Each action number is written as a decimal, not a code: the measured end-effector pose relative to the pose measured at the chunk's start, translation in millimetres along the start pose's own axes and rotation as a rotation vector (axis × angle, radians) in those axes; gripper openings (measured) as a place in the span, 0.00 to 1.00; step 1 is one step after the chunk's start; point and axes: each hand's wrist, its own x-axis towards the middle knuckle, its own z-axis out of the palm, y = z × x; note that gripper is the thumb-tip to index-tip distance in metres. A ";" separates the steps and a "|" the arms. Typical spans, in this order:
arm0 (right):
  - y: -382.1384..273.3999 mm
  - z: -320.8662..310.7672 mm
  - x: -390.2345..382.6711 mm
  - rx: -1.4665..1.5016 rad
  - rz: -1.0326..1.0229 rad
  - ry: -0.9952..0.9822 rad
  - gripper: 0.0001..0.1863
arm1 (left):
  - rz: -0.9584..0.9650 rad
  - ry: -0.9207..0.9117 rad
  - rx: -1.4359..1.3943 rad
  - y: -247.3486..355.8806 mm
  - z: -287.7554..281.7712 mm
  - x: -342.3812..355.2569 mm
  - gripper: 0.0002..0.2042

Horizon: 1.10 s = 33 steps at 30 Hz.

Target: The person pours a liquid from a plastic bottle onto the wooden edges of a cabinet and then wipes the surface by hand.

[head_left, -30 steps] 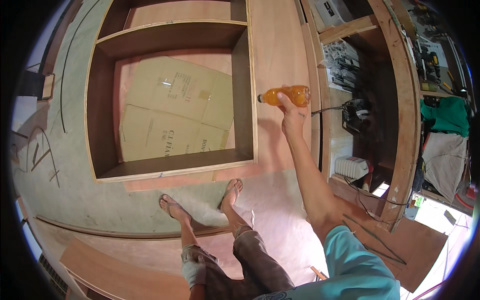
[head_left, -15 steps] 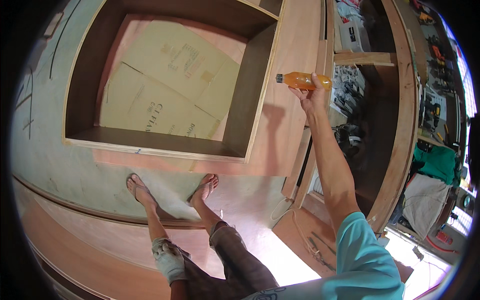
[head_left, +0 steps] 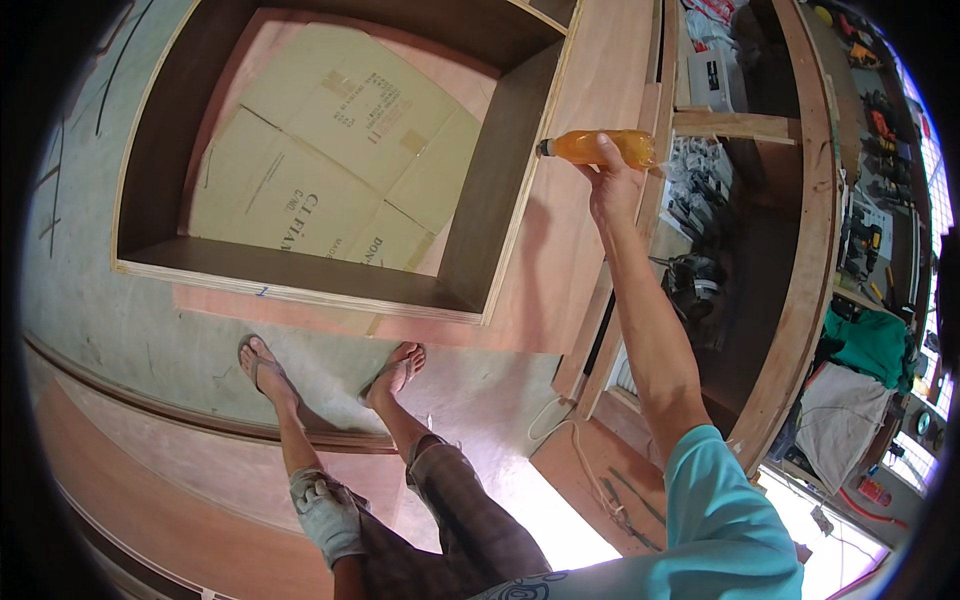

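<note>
One right hand (head_left: 612, 185) is closed around one plastic bottle (head_left: 597, 147). The bottle is smooth and round, full of orange stuff, and lies sideways in the air with its dark cap pointing left, above a flat wooden board (head_left: 560, 260). One big square wooden box (head_left: 330, 160) lies on the floor, with flat brown cardboard (head_left: 330, 160) inside. Two bare feet in sandals (head_left: 262, 362) stand on the grey floor. The left hand cannot be seen.
</note>
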 end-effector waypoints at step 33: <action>-2.4 15.6 -4.2 -0.300 -0.203 -0.204 0.29 | 0.019 -0.020 0.046 13.3 -14.0 5.3 0.26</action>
